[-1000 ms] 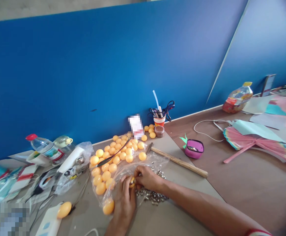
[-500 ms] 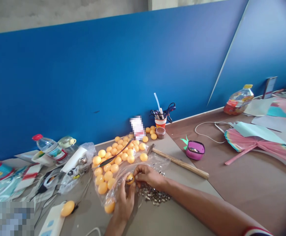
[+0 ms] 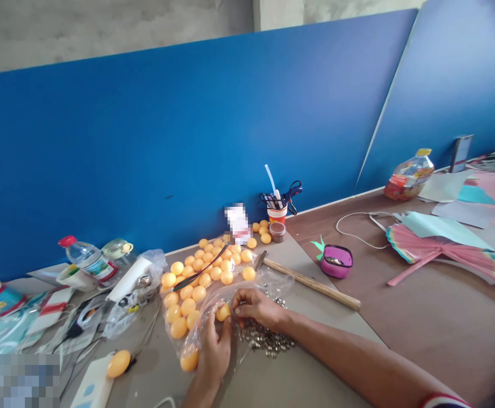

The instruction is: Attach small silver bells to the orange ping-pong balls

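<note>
My left hand (image 3: 216, 345) holds an orange ball (image 3: 222, 312) between thumb and fingers, at the near edge of a clear plastic bag. Close to its right, my right hand (image 3: 256, 307) has thumb and fingertips pinched together; what lies between them is too small to make out. Many orange balls (image 3: 188, 307) rest on and around the bag, behind and left of my hands. A pile of small shiny metal pieces (image 3: 268, 340) lies just below my right hand.
Behind my right hand lies a hammer (image 3: 315, 284). A purple pouch (image 3: 336, 261), a pink fan (image 3: 438, 252) and a juice bottle (image 3: 409, 175) are right. A cup of pens (image 3: 277, 214) stands by the blue partition (image 3: 188, 130). Left are a water bottle (image 3: 92, 262) and a power strip (image 3: 92, 385).
The ball in my left hand has turned, and the dark marking on it no longer shows. My right fingertips have drawn slightly away from it. The view has shifted slightly.
</note>
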{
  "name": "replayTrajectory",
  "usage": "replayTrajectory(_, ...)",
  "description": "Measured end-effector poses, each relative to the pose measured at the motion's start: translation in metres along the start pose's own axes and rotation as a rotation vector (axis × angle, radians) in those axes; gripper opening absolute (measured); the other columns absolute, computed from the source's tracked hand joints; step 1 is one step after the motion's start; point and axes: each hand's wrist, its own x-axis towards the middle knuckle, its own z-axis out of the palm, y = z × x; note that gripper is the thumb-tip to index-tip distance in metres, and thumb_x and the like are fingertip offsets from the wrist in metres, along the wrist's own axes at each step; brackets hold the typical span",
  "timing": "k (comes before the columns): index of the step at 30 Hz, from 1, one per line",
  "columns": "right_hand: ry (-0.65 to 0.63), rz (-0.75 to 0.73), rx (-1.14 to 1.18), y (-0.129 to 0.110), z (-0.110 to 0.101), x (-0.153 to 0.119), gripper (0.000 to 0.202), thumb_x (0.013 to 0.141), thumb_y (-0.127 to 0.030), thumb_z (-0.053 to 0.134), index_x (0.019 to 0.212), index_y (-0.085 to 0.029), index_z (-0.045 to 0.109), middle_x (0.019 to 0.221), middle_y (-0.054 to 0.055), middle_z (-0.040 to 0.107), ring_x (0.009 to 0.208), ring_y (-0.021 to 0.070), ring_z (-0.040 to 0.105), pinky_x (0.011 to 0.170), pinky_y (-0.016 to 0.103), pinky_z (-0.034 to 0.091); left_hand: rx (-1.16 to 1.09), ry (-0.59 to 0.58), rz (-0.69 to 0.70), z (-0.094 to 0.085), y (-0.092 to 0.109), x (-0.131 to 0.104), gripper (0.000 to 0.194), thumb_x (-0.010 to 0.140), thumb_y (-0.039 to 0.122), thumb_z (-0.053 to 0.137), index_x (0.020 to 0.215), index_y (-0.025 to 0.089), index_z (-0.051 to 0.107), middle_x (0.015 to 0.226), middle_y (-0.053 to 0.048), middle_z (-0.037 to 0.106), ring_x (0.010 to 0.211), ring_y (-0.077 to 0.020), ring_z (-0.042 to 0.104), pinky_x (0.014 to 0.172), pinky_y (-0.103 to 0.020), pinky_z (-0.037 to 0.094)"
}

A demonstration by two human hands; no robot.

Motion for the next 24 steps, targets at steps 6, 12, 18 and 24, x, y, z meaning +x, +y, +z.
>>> replayTrajectory(6, 0.066, 0.001, -0.001, 0.0, 0.004, -0.002, 0.035, 0.063, -0.033, 0.077, 0.085, -0.016, 0.055, 0.068, -0.004, 0.058, 0.055, 0.0101, 0.054, 0.055, 0.023, 0.041, -0.038, -0.054, -0.025, 0.0, -0.008, -0.003, 0.036, 0.085, 0.046, 0.055, 0.106, 0.018, 0.061, 0.106, -0.012, 0.07, 0.102, -0.0258, 0.066, 0.087, -0.042, 0.056)
replayTrajectory(12, 0.022, -0.042, -0.084, 0.003, 0.005, 0.0, 0.03, 0.065, -0.03, 0.074, 0.086, -0.018, 0.057, 0.067, -0.005, 0.052, 0.057, 0.0102, 0.052, 0.053, 0.022, 0.039, 0.023, -0.073, -0.015, 0.001, -0.011, -0.005, 0.035, 0.084, 0.046, 0.057, 0.107, 0.02, 0.06, 0.105, -0.011, 0.07, 0.1, -0.0255, 0.066, 0.085, -0.041, 0.057)
replayTrajectory(18, 0.037, -0.088, -0.284, 0.002, 0.006, -0.004, 0.027, 0.071, -0.024, 0.066, 0.096, -0.017, 0.058, 0.073, -0.002, 0.054, 0.061, 0.0119, 0.051, 0.055, 0.023, 0.039, 0.026, -0.037, -0.016, 0.003, -0.015, -0.006, 0.032, 0.082, 0.043, 0.059, 0.107, 0.022, 0.059, 0.102, -0.011, 0.071, 0.096, -0.0265, 0.068, 0.081, -0.04, 0.058)
replayTrajectory(24, 0.103, -0.186, -0.671, -0.007, 0.017, -0.012, 0.035, 0.064, -0.02, 0.069, 0.098, -0.016, 0.061, 0.097, 0.005, 0.057, 0.083, 0.0184, 0.055, 0.072, 0.029, 0.045, 0.005, -0.127, -0.004, 0.002, -0.011, -0.008, 0.039, 0.076, 0.024, 0.056, 0.114, 0.018, 0.054, 0.111, -0.014, 0.067, 0.103, -0.0287, 0.065, 0.085, -0.047, 0.056)
